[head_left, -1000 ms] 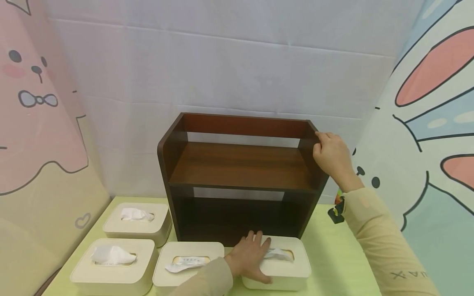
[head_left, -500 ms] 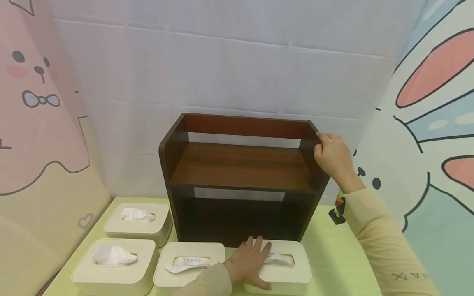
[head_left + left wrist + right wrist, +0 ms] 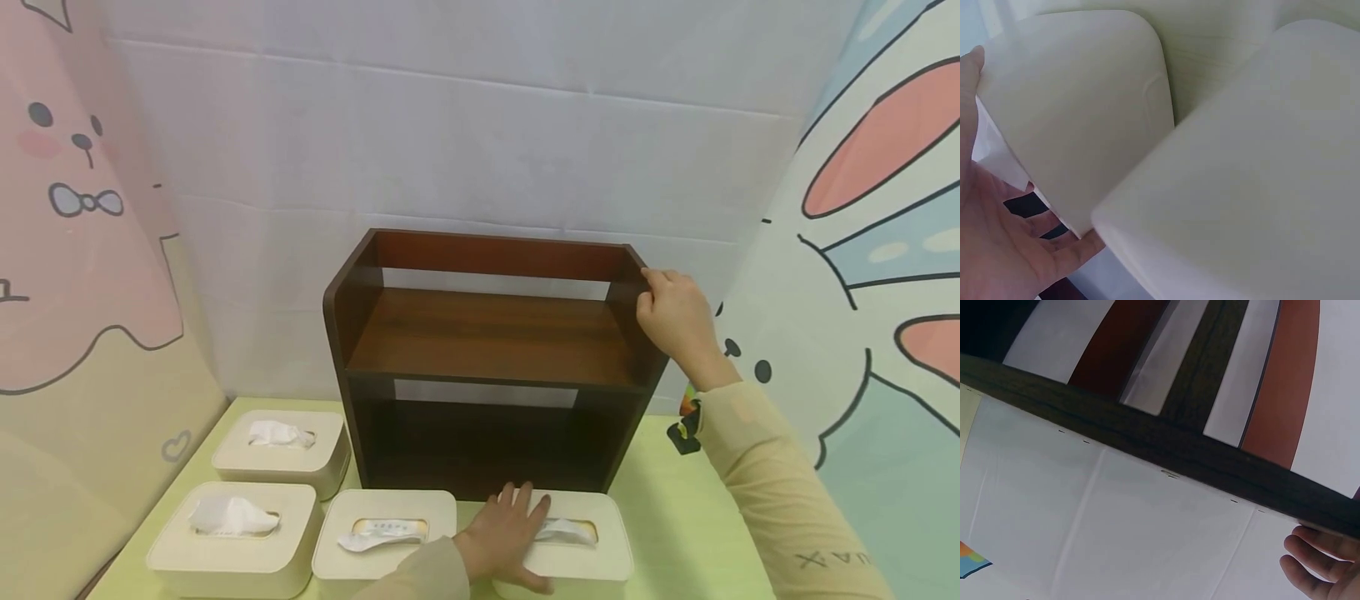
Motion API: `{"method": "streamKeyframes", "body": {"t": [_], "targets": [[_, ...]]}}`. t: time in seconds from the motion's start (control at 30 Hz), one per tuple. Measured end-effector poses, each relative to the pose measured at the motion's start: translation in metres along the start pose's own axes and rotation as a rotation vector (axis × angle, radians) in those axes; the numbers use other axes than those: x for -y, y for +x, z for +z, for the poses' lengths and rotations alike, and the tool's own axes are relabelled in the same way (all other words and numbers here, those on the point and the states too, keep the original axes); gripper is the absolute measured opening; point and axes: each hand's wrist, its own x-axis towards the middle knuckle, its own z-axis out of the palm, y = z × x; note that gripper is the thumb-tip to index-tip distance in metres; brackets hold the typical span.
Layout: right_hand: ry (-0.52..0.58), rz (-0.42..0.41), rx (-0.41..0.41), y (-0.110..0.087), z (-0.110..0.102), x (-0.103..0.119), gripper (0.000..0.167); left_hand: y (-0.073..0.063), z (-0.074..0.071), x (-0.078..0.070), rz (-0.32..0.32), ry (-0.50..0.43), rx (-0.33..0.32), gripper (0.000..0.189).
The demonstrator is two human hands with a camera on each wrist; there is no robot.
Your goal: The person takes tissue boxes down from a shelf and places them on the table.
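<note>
My left hand (image 3: 507,537) spans the left part of a cream tissue box (image 3: 581,560), thumb along its near edge and fingers spread to the far edge. In the left wrist view that box (image 3: 1079,106) lies between thumb and fingers, tissue showing under the palm. My right hand (image 3: 677,318) grips the upper right side panel of a dark brown two-tier shelf (image 3: 495,333), which stands upright behind the box. From the right wrist, fingers (image 3: 1313,575) reach the panel's edge (image 3: 1166,440).
More tissue boxes stand left: one beside my left hand (image 3: 384,533), one front left (image 3: 232,537), one back left (image 3: 281,450). They sit on a light green table (image 3: 675,517). A small black object (image 3: 684,435) lies right of the shelf. Printed cloth panels (image 3: 885,333) flank both sides.
The tissue box under my left hand has slid slightly toward me, away from the shelf, with the hand moving along. My right hand keeps its place on the shelf.
</note>
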Motion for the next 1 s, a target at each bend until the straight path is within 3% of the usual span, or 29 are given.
{"method": "streamKeyframes", "body": {"t": [0.33,0.47,0.57,0.7,0.8,1.0], "targets": [[0.000,0.007,0.016,-0.001,-0.003,0.000,0.039,-0.001,-0.016,0.016,0.000,-0.127,0.082,0.082],[0.016,0.008,0.036,-0.002,-0.006,-0.001,0.039,-0.002,-0.025,0.028,-0.010,-0.130,0.100,0.075],[0.023,0.013,0.062,-0.002,-0.010,-0.001,0.040,-0.005,-0.031,0.037,-0.023,-0.080,0.094,0.072],[0.029,0.030,0.095,-0.002,-0.014,-0.001,0.041,-0.013,-0.039,0.051,-0.044,-0.009,0.038,0.068],[0.047,0.035,0.100,-0.004,-0.016,0.000,0.042,-0.020,-0.043,0.064,-0.067,-0.014,-0.030,0.064],[0.093,0.009,0.019,-0.014,-0.020,0.000,0.038,-0.037,-0.050,0.089,-0.127,-0.060,-0.137,0.061]]}}
